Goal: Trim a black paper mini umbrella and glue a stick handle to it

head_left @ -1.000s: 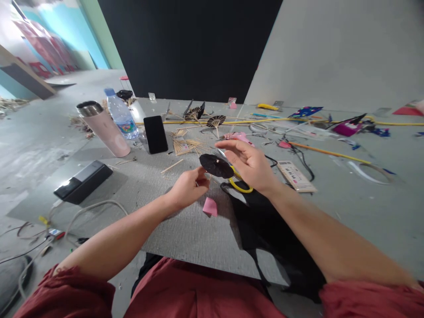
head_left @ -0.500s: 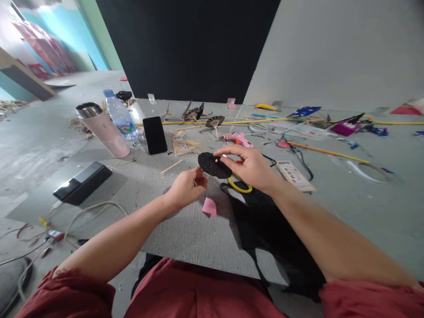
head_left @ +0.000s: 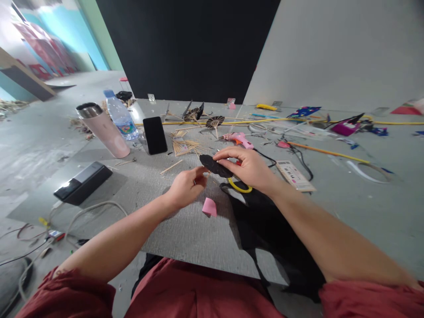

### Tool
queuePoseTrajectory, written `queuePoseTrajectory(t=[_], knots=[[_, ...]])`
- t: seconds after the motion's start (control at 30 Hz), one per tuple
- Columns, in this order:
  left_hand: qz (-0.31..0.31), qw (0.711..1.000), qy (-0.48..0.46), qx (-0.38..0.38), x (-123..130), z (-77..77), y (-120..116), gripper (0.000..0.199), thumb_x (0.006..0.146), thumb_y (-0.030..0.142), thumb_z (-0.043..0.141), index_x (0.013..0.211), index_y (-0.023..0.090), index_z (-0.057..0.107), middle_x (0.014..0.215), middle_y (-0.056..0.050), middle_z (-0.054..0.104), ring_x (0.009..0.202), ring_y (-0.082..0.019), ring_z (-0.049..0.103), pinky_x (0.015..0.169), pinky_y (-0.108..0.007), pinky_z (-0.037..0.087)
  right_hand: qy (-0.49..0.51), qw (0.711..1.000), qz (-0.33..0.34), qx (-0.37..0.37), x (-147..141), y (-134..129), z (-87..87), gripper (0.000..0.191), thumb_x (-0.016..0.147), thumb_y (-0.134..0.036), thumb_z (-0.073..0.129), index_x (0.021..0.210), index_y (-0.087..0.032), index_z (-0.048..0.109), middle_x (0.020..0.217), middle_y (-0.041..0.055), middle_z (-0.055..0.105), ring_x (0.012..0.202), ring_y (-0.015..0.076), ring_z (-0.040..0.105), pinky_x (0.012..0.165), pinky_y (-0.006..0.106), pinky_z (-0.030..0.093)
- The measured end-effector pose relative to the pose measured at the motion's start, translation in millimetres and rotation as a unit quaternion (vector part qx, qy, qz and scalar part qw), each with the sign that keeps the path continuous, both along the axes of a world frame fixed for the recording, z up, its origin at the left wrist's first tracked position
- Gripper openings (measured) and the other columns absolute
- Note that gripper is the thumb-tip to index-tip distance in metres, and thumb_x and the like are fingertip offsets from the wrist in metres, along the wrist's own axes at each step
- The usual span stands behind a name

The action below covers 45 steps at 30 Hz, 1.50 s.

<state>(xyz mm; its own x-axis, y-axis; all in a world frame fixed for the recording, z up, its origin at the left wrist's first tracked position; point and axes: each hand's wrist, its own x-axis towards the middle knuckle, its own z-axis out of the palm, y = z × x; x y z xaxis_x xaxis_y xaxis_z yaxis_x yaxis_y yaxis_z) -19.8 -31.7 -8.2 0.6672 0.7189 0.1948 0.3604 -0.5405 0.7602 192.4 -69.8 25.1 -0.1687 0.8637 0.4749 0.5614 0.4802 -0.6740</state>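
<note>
A small black disc with a wavy edge (head_left: 212, 165), like a miniature umbrella's canopy, is held tilted between my two hands. My left hand (head_left: 187, 186) has its fingers curled and pinches at the disc's left underside; what lies under there is mostly hidden. From above, my right hand (head_left: 253, 170) grips the disc's right part between thumb and fingers. Yellow-handled scissors (head_left: 241, 189) lie partly beneath the right hand, beside black cloth (head_left: 261, 221). Nearer to me is a pink scrap (head_left: 209, 206) on the grey board (head_left: 175, 234).
Beyond my hands lie a pink glue gun (head_left: 237, 139), thin wooden sticks (head_left: 185, 146) and a small black stick-ribbed umbrella (head_left: 215, 121). At left stand a phone (head_left: 155, 135), a pink tumbler (head_left: 105, 132), a water bottle (head_left: 119, 115) and a black power bank (head_left: 82, 183).
The black disc has tilted, so its top now shows as a narrower shape. My right fingers have closed lower over its right side. The left hand has hardly moved.
</note>
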Motion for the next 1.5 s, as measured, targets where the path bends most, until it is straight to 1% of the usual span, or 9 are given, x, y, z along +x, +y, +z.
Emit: queuePoseTrajectory(t=[0.2, 0.47, 0.63, 0.87, 0.97, 1.07, 1.23, 1.4, 1.5], knots=[[0.018, 1.0, -0.018, -0.012, 0.8, -2.6, -0.3, 0.041, 0.084, 0.015, 0.048, 0.119, 0.016, 0.069, 0.073, 0.0, 0.063, 0.064, -0.012, 0.052, 0.066, -0.026, 0.041, 0.012, 0.999, -0.011, -0.032, 3.2, 3.7, -3.2, 0.015, 0.093, -0.03, 0.063, 0.097, -0.026, 0.077, 0.102, 0.0052, 0.077, 0.099, 0.025, 0.07, 0.091, 0.044, 0.056], [0.054, 0.998, -0.015, 0.026, 1.5, -4.1, 0.7, 0.043, 0.08, 0.012, 0.053, 0.116, 0.016, 0.074, 0.07, 0.0, 0.064, 0.057, -0.01, 0.047, 0.061, -0.025, 0.04, 0.048, 0.996, -0.012, -0.073, 3.8, 2.0, -1.2, 0.017, 0.092, -0.035, 0.064, 0.097, -0.025, 0.077, 0.101, 0.0052, 0.077, 0.094, 0.024, 0.072, 0.09, 0.042, 0.059], [0.021, 0.999, -0.031, -0.005, 0.5, -1.4, 1.2, 0.042, 0.087, 0.016, 0.048, 0.122, 0.013, 0.071, 0.079, -0.003, 0.068, 0.06, -0.011, 0.048, 0.063, -0.026, 0.04, 0.053, 0.996, -0.018, -0.072, 3.9, 2.2, -0.7, 0.016, 0.091, -0.031, 0.064, 0.096, -0.023, 0.076, 0.098, 0.006, 0.078, 0.092, 0.0236, 0.073, 0.089, 0.041, 0.059], [-0.037, 0.992, -0.071, -0.096, 1.0, 4.4, 2.0, 0.038, 0.09, 0.017, 0.045, 0.119, 0.012, 0.069, 0.066, 0.001, 0.051, 0.067, -0.014, 0.05, 0.068, -0.027, 0.043, 0.056, 0.996, -0.025, -0.071, 7.0, 3.7, -1.1, 0.015, 0.09, -0.032, 0.065, 0.093, -0.022, 0.076, 0.093, 0.0059, 0.078, 0.087, 0.0233, 0.073, 0.086, 0.041, 0.059], [-0.054, 0.987, -0.085, -0.121, 0.7, 4.4, 3.0, 0.038, 0.089, 0.015, 0.046, 0.119, 0.012, 0.068, 0.066, 0.002, 0.05, 0.068, -0.013, 0.05, 0.069, -0.027, 0.043, 0.052, 0.995, -0.029, -0.074, 7.4, 3.2, 1.5, 0.016, 0.09, -0.033, 0.065, 0.092, -0.022, 0.076, 0.092, 0.006, 0.078, 0.086, 0.0231, 0.073, 0.084, 0.04, 0.059], [-0.046, 0.987, -0.091, -0.125, 1.0, 3.4, 2.5, 0.037, 0.088, 0.017, 0.047, 0.118, 0.012, 0.068, 0.067, 0.002, 0.052, 0.067, -0.013, 0.049, 0.067, -0.027, 0.042, 0.047, 0.995, -0.026, -0.079, 7.3, 3.2, 3.2, 0.017, 0.09, -0.032, 0.064, 0.092, -0.021, 0.076, 0.092, 0.0067, 0.078, 0.085, 0.0226, 0.073, 0.084, 0.039, 0.058], [-0.005, 0.986, -0.081, -0.146, 3.2, 6.3, -0.6, 0.032, 0.085, 0.017, 0.051, 0.11, 0.012, 0.071, 0.063, 0.003, 0.053, 0.053, -0.009, 0.041, 0.052, -0.023, 0.034, 0.042, 0.996, -0.022, -0.079, 6.2, 3.8, 2.4, 0.016, 0.09, -0.029, 0.063, 0.092, -0.019, 0.076, 0.092, 0.0068, 0.078, 0.084, 0.0213, 0.072, 0.084, 0.037, 0.057], [0.016, 0.98, -0.101, -0.171, 5.3, 8.9, -0.5, 0.02, 0.085, 0.02, 0.055, 0.097, 0.015, 0.071, 0.061, 0.003, 0.056, 0.049, -0.008, 0.043, 0.052, -0.023, 0.038, 0.038, 0.996, -0.026, -0.071, 4.9, 3.6, 2.2, 0.016, 0.09, -0.028, 0.063, 0.092, -0.02, 0.077, 0.092, 0.0068, 0.077, 0.085, 0.0214, 0.071, 0.084, 0.038, 0.057], [0.017, 0.981, -0.102, -0.167, 5.4, 7.9, 0.2, 0.019, 0.086, 0.02, 0.056, 0.096, 0.015, 0.071, 0.06, 0.003, 0.057, 0.05, -0.008, 0.045, 0.051, -0.022, 0.038, 0.04, 0.996, -0.024, -0.07, 4.9, 3.8, 2.2, 0.016, 0.09, -0.027, 0.063, 0.091, -0.019, 0.076, 0.091, 0.007, 0.077, 0.084, 0.0211, 0.071, 0.084, 0.038, 0.056]])
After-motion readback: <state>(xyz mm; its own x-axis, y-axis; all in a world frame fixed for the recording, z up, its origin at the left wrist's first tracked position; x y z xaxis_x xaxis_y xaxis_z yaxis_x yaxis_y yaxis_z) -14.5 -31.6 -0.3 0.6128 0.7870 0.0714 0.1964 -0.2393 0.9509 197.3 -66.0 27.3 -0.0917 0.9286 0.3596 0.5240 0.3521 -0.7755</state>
